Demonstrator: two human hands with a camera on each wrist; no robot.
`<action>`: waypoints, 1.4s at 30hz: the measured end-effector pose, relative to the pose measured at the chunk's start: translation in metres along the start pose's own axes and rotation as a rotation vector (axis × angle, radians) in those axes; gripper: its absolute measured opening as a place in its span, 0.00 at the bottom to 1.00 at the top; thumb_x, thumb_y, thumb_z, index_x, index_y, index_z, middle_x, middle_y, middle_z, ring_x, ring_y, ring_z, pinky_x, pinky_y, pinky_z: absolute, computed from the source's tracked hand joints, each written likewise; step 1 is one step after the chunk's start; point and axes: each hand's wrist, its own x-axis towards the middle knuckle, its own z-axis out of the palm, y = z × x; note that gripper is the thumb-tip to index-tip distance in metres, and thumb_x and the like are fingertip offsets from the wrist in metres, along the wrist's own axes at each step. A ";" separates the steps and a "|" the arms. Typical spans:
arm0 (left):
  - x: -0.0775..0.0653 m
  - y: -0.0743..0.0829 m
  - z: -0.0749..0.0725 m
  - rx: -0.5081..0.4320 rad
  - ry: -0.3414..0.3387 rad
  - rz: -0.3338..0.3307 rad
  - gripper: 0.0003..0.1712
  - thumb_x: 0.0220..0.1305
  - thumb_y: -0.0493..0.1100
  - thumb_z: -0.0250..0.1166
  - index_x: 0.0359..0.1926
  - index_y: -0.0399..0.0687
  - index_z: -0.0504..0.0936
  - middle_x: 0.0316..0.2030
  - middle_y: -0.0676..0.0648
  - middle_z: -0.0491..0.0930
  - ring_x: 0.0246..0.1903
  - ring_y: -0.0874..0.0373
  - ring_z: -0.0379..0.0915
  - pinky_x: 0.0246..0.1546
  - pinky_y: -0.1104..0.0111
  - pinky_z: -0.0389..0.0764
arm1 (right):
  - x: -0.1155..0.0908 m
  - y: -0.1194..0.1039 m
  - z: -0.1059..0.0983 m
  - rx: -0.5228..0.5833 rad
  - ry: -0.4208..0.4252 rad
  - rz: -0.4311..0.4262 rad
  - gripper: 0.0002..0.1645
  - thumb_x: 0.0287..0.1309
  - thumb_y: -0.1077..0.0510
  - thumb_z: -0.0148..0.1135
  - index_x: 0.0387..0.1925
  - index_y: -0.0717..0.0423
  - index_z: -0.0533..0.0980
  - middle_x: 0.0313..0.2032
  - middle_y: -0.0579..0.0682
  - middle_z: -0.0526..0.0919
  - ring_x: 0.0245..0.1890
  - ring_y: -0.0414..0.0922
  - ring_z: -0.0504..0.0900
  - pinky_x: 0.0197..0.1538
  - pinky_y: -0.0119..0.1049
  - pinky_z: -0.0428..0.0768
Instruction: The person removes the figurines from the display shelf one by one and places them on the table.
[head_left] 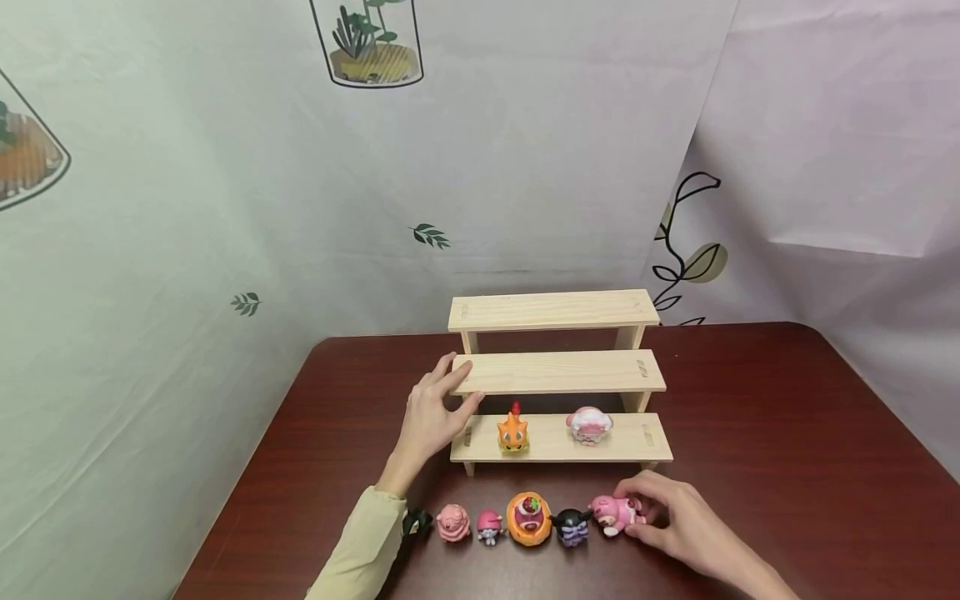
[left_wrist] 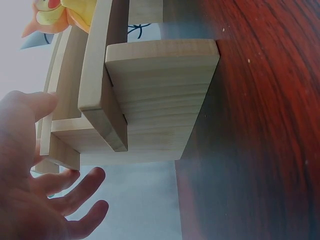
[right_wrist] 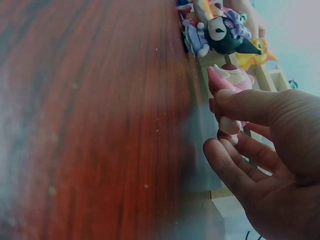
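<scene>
My left hand grips the left end of the middle step of a pale wooden three-tier display shelf. In the left wrist view, the thumb lies on one side of that board and a finger on the other, with the remaining fingers spread. My right hand pinches a pink figurine at the right end of a row in front of the shelf. The figurine lies tilted, its head toward the left, and the thumb covers part of its body in the right wrist view.
On the lowest step stand an orange figurine and a pink-and-white figurine. The row also holds a black-and-purple figurine, a tart-shaped toy, a pink-hatted figurine, a round pink figurine and a dark figurine partly behind the left sleeve.
</scene>
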 end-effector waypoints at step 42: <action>0.000 0.000 0.000 -0.003 -0.005 -0.012 0.28 0.58 0.48 0.74 0.59 0.44 0.84 0.61 0.36 0.76 0.49 0.33 0.77 0.48 0.38 0.73 | 0.002 -0.002 0.011 -0.042 -0.049 0.017 0.33 0.31 0.72 0.80 0.41 0.44 0.78 0.32 0.33 0.75 0.27 0.30 0.71 0.28 0.22 0.70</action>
